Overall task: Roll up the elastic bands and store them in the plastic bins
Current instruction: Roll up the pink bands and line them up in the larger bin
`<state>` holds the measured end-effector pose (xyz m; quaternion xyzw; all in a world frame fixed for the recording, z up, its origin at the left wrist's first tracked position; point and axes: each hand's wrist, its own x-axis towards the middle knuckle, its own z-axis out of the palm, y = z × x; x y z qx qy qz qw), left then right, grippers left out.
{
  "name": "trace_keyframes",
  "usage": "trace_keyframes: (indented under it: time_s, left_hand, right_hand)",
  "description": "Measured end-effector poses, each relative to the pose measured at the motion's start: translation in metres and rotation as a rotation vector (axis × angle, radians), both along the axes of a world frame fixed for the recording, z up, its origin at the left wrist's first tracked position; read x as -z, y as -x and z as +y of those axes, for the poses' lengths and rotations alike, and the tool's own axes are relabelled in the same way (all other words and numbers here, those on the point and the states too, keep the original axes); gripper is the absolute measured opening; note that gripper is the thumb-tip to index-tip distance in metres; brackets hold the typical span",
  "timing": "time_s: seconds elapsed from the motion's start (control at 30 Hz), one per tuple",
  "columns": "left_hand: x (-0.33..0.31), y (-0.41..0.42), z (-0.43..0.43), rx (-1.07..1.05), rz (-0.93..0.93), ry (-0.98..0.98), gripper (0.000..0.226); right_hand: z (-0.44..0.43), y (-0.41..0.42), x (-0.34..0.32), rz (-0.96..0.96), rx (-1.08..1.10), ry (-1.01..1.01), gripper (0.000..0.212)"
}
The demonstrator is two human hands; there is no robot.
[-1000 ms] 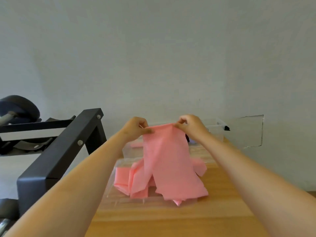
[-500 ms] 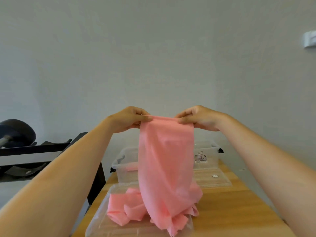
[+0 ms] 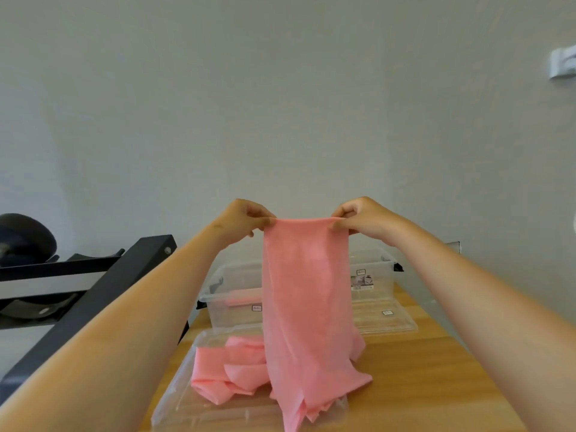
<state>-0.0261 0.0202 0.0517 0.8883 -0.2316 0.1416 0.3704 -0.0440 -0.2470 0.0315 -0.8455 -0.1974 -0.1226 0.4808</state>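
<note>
A wide pink elastic band point(image 3: 307, 294) hangs flat in front of me. My left hand point(image 3: 246, 218) pinches its top left corner and my right hand point(image 3: 361, 215) pinches its top right corner. The top edge is stretched level between them. The band's lower part lies crumpled on a clear plastic lid point(image 3: 187, 400) on the wooden table point(image 3: 420, 385). Behind the band stands a clear plastic bin point(image 3: 232, 291) with something pink inside, and a second clear bin point(image 3: 374, 272) is to its right.
Another clear lid point(image 3: 386, 319) lies flat in front of the right bin. A black metal rack point(image 3: 103, 294) with a dark dumbbell point(image 3: 25, 238) stands left of the table. A plain grey wall is behind.
Both hands have lifted the band's top edge higher and pulled it wider apart, so more of the band hangs off the lid. The camera has tilted up.
</note>
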Motion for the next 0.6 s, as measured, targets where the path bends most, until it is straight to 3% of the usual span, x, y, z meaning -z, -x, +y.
trace_keyframes:
  time_s: [0.1, 0.17, 0.27, 0.6]
  left_hand:
    - [0.015, 0.009, -0.002, 0.155, 0.331, -0.007, 0.014]
    - [0.03, 0.01, -0.002, 0.186, 0.486, -0.023, 0.022]
    - [0.059, 0.007, -0.002, 0.145, 0.495, -0.11, 0.02]
    - [0.176, 0.008, -0.01, 0.081, 0.635, -0.384, 0.007]
  right_hand:
    - [-0.008, 0.007, 0.014, 0.224, -0.118, 0.038, 0.004]
    - [-0.013, 0.01, 0.027, 0.347, -0.134, 0.033, 0.014]
    - [-0.014, 0.005, 0.056, 0.401, -0.09, 0.06, 0.028]
    - [0.03, -0.01, 0.18, 0.532, -0.196, 0.386, 0.011]
